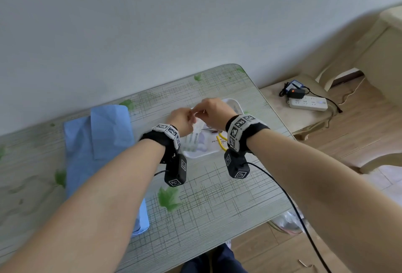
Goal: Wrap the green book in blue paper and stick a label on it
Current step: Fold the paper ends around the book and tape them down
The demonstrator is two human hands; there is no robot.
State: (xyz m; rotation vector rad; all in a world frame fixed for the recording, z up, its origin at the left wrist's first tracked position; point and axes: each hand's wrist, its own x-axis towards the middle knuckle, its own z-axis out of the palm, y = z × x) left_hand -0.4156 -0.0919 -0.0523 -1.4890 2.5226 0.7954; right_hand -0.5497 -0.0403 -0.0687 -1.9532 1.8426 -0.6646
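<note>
- The blue paper [97,142] lies flat on the counter [217,196], well to the left of the fingers and nearer the person, with a folded flap lying across its upper part.
- No green cover shows; whatever the paper covers is hidden.
- The left hand [181,120] and right hand [214,112] are raised together above the counter, fingertips meeting.
- The left fingers [188,113] and right fingers [201,107] are curled and pinch a small pale piece [195,114] between them; it is too blurred to say what it is.
- Just below and behind the fingers sits a white tray [234,103] on the counter, partly covered by both hands.
- In the tray, under the right wrist, lies a yellow-handled tool [221,140]; pale pen-like things lie under the left wrist, too blurred to name.
- Each wrist wears a black band with black-and-white marker squares, the left band [170,133] and the right band [239,130], and a dark block hangs below each.
- A black cable [293,207] runs from the right block down past the counter's near edge.
- Far to the right of the fingers, on a low side table [274,107], lie a white power strip [309,103] and a black charger [294,93] with a red light.
</note>
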